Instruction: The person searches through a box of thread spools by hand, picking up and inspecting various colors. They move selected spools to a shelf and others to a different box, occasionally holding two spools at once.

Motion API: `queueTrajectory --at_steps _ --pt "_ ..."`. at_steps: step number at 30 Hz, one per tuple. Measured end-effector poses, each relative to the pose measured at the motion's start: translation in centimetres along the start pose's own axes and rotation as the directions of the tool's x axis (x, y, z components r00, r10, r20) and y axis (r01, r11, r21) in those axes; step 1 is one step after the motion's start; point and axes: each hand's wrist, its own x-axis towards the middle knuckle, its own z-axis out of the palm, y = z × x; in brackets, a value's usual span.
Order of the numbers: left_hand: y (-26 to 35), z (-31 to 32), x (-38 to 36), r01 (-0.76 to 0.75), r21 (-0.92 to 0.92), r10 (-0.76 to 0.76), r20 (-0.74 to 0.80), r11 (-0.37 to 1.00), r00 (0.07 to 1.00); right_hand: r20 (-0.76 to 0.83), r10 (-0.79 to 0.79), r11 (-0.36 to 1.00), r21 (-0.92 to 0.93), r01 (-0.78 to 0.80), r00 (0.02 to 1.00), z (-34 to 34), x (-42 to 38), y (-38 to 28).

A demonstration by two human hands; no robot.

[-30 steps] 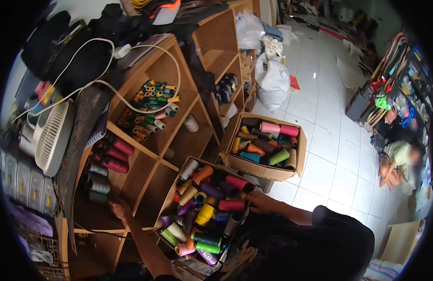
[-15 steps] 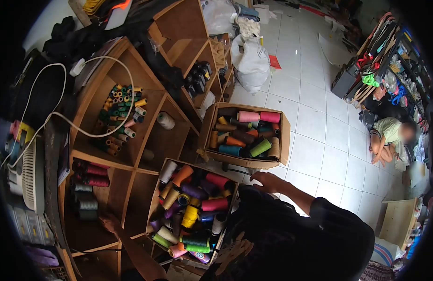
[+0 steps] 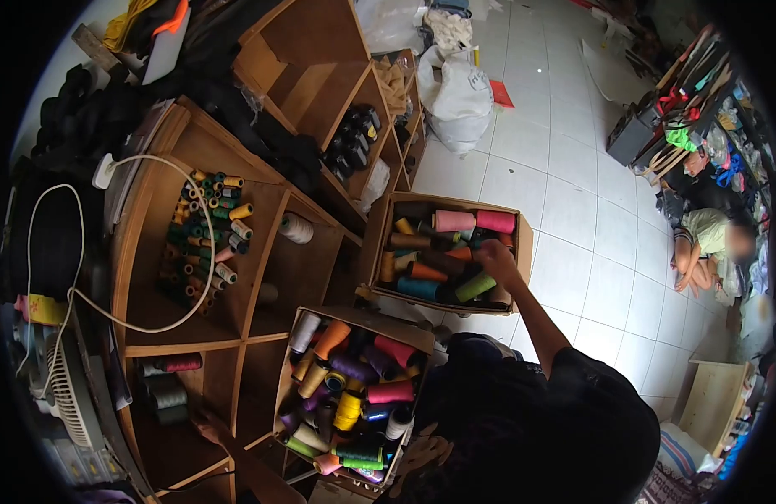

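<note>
My left hand (image 3: 210,427) is inside a lower shelf compartment, beside grey thread spools (image 3: 166,391). Its fingers look loosely apart with nothing in them, though the spot is dim. Over the farther cardboard box (image 3: 522,267) reaches my right hand (image 3: 497,262), its fingers down among the thread spools near a lime green spool (image 3: 475,287) and an orange one. Its fingertips are partly hidden, so whether they grip a spool does not show. A nearer box (image 3: 289,380) holds many mixed cones, including a yellow spool (image 3: 348,411) and a pink one (image 3: 390,392).
The wooden shelf (image 3: 182,343) stands at left, with small spools (image 3: 207,231) in its upper compartment and a white cable (image 3: 136,326) looping across. A fan (image 3: 69,395) is at far left. A white bag (image 3: 457,101) rests on the tiled floor. Another person (image 3: 704,244) sits at right.
My right hand has moved from the near side of the farther box to in among its spools. My left hand stays in the lower compartment. The camera view has shifted slightly.
</note>
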Motion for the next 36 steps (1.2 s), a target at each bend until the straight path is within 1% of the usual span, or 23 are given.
queueTrajectory --at_steps 2,4,5,8,9,11,12,15,18,19,21,22,23,24,27,28,29,30,31,32,33,34,36 --pt "0.2 -0.6 -0.5 -0.007 -0.017 0.007 0.001 1.0 1.0 -0.005 0.195 0.977 0.088 -0.194 0.981 0.8 2.9 3.4" --pt "1.4 -1.4 -1.1 -0.007 -0.028 0.007 0.0 1.0 1.0 0.021 0.38 0.915 0.141 -0.379 0.925 1.9 5.8 6.0" --pt "1.3 -1.3 -1.0 -0.031 -0.049 0.03 -0.022 0.998 0.999 0.316 0.414 0.792 0.337 -0.509 0.854 1.6 7.8 8.3" --pt "0.9 -1.0 -1.0 -0.025 -0.029 0.023 -0.045 0.999 0.999 0.222 0.545 0.757 0.285 -0.589 0.808 4.2 9.7 8.3" --pt "1.9 -1.7 -1.4 -0.014 -0.055 0.013 -0.024 0.998 1.0 0.06 0.496 0.846 0.188 -0.498 0.866 5.8 10.8 11.1" --pt "2.1 -2.0 -1.4 0.034 -0.06 -0.035 -0.01 0.998 0.999 -0.091 0.459 0.885 0.13 -0.447 0.884 7.5 12.6 16.0" --pt "2.1 -1.8 -1.4 0.057 -0.065 -0.057 0.0 0.996 0.998 -0.169 0.433 0.901 0.099 -0.422 0.885 8.1 13.0 17.0" --pt "2.1 -1.6 -1.3 0.071 -0.055 -0.072 -0.021 0.996 0.997 0.118 0.563 0.782 0.244 -0.574 0.818 5.5 11.3 12.2" --pt "1.9 -1.6 -1.5 0.096 -0.031 -0.097 -0.031 0.995 0.995 0.207 0.545 0.713 0.396 -0.579 0.813 4.0 10.0 9.3" --pt "1.8 -1.5 -1.4 0.101 -0.026 -0.102 -0.036 0.995 0.994 0.165 0.518 0.791 0.284 -0.543 0.84 3.5 9.8 8.2" --pt "1.7 -1.6 -1.4 0.063 -0.036 -0.065 -0.05 0.997 0.997 0.083 0.447 0.891 0.049 -0.451 0.891 2.7 9.3 7.0" --pt "1.8 -1.5 -1.4 0.04 -0.043 -0.042 -0.055 0.998 0.998 -0.008 0.276 0.958 -0.075 -0.276 0.961 2.7 8.8 6.9" --pt "1.9 -1.4 -1.4 0.043 -0.041 -0.045 -0.062 0.998 0.997 -0.076 0.087 0.972 -0.214 -0.101 0.993 2.7 8.1 6.8" --pt "2.0 -1.5 -1.4 0.046 -0.037 -0.048 -0.069 0.998 0.996 -0.115 -0.112 0.932 -0.358 0.064 0.987 2.7 7.5 7.0" --pt "0.8 -1.4 -1.2 0.046 -0.018 -0.048 -0.107 0.999 0.993 -0.143 -0.093 0.932 -0.361 0.036 0.985 1.3 6.1 4.6" --pt "0.9 -1.4 -0.9 0.043 -0.012 -0.045 -0.12 0.999 0.992 -0.184 -0.099 0.939 -0.342 0.031 0.978 0.6 5.6 3.7" --pt "1.0 -1.4 -0.8 -0.02 -0.034 0.011 -0.258 0.999 0.966 -0.223 -0.102 0.946 -0.323 0.025 0.969 0.0 4.9 2.9" --pt "1.5 -1.8 -1.2 -0.086 -0.048 0.06 -0.392 0.995 0.918 -0.261 -0.104 0.953 -0.303 0.021 0.96 -0.7 4.2 1.9" --pt "2.3 -2.3 -2.0 -0.15 -0.052 0.102 -0.519 0.987 0.849 -0.195 -0.021 0.967 -0.254 -0.03 0.98 -1.6 3.7 0.7" --pt "3.1 -2.6 -3.3 -0.138 -0.15 0.032 -0.556 0.979 0.831 -0.129 0.133 0.988 -0.055 -0.141 0.983 -2.5 3.0 -0.7" --pt "6.4 -4.1 -5.2 -0.133 -0.245 -0.038 -0.588 0.96 0.808 -0.029 0.268 0.955 0.141 -0.262 0.963 -3.0 2.2 -2.4" --pt "9.9 -5.1 -7.2 -0.133 -0.34 -0.111 -0.611 0.931 0.784 0.093 0.374 0.867 0.317 -0.384 0.923 -3.3 1.5 -4.1" --pt "15.8 -6.2 -12.0 -0.165 -0.441 -0.106 -0.528 0.882 0.842 0.278 0.405 0.72 0.49 -0.491 0.871 -2.8 -0.8 -6.5"
